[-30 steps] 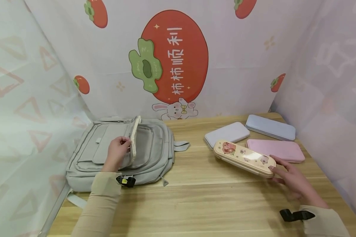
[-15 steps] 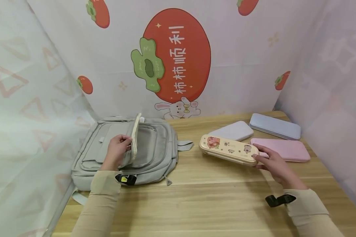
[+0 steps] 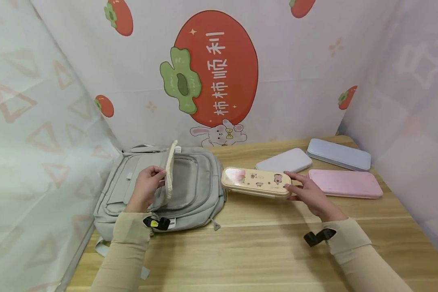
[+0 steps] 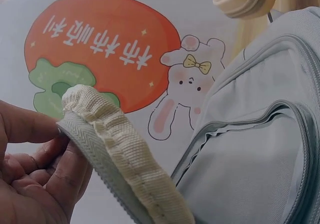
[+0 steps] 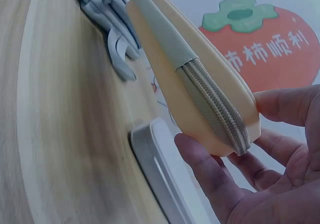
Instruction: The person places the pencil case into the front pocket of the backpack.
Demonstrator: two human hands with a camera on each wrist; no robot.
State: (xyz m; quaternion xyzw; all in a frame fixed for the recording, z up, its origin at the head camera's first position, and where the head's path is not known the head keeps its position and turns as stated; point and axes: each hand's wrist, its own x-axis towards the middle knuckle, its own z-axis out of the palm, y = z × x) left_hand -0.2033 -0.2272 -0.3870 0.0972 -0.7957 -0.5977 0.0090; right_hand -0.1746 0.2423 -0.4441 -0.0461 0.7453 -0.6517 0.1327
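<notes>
Right hand (image 3: 308, 194) grips one end of the cream zippered pencil case with cartoon prints (image 3: 255, 182), long axis level, far end pointing left, just beside the grey fabric backpack (image 3: 200, 182). Left hand (image 3: 146, 188) pinches up the backpack's cream-trimmed pocket flap (image 3: 169, 170). Lilac (image 3: 284, 160), blue (image 3: 337, 154) and pink (image 3: 344, 183) flat cases lie behind on the wooden table (image 3: 263, 243), clear of the path.
</notes>
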